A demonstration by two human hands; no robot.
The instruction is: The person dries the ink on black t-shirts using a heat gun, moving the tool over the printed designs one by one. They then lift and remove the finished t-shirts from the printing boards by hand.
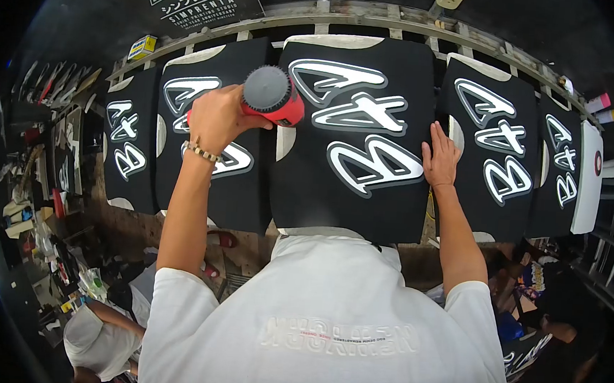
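Note:
My left hand (216, 120), with a beaded bracelet at the wrist, is closed around a red heat gun (293, 111). Its round grey back end faces up toward me, and the nozzle is hidden. The heat gun is over the left edge of the middle black shirt panel (391, 215), which carries large white letters outlined in grey. Flat on the right edge of that panel rests my right hand (440, 157), fingers stretched out and holding nothing. Similar printed panels lie either side: one (242, 205) partly behind my left arm, another (461, 220) right of my right hand.
A wooden rail (375, 24) runs behind the row of panels. A yellow box (142, 47) stands at the back left. One person in white (101, 341) is at lower left, another in dark clothing (574, 295) at lower right. Cluttered shelves line the left.

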